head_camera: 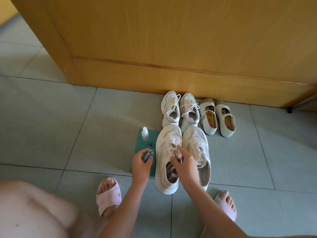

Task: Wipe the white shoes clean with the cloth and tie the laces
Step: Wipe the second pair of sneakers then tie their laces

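Two large white mesh shoes stand side by side on the tiled floor, the left shoe (167,162) and the right shoe (197,148). My left hand (141,164) grips a small blue patterned cloth (148,154) just left of the left shoe. My right hand (184,163) lies over the left shoe's tongue, its thumb and fingers pinching the laces (174,147) while the index finger points forward.
A small clear bottle (145,133) stands on a green booklet (145,143) left of the shoes. Behind are a smaller pair of white sneakers (180,109) and cream strap shoes (217,115), against a wooden door (171,48). My feet in pink slippers (108,196) flank the shoes.
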A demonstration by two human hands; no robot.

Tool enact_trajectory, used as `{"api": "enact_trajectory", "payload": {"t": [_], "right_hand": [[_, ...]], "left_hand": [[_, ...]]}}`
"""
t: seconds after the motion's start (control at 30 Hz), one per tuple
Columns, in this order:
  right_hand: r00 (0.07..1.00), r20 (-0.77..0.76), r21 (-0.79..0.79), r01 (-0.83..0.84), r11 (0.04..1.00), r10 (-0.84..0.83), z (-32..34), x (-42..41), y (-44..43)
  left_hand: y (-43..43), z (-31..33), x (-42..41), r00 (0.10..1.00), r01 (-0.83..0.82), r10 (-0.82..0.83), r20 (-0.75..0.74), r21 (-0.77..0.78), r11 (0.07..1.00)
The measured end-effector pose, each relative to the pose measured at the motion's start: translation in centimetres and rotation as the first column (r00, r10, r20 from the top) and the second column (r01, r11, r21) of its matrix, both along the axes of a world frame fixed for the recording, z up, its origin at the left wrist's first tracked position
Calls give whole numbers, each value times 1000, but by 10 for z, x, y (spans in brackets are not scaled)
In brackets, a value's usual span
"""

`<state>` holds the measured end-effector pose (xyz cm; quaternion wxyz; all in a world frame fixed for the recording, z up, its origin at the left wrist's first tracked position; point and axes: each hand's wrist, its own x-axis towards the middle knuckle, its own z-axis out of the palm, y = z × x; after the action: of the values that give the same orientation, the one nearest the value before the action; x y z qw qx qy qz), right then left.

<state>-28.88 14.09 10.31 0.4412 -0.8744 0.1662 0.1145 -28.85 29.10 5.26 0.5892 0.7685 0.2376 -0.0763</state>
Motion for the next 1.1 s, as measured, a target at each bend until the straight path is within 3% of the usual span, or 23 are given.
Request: {"api": "enact_trajectory", "payload": {"t": [0.23,0.6,0.87,1.1], "right_hand": [[999,-33,-239,13,971,-21,4,-15,-7],[993,121,-509,55,859,8,8,-28,2],[988,128,-544,147,826,-91,-11,-27,26],[923,234,-356,375,856,-307,-14,-23,35]], "left_hand": [[5,2,9,945,317,-308,-112,70,946],[-9,25,2,968,159,-194,159,211,965],[-18,28,-5,919,330,-387,79,386,862],[-16,26,-7,898,353,-432,86,448,822]]}}
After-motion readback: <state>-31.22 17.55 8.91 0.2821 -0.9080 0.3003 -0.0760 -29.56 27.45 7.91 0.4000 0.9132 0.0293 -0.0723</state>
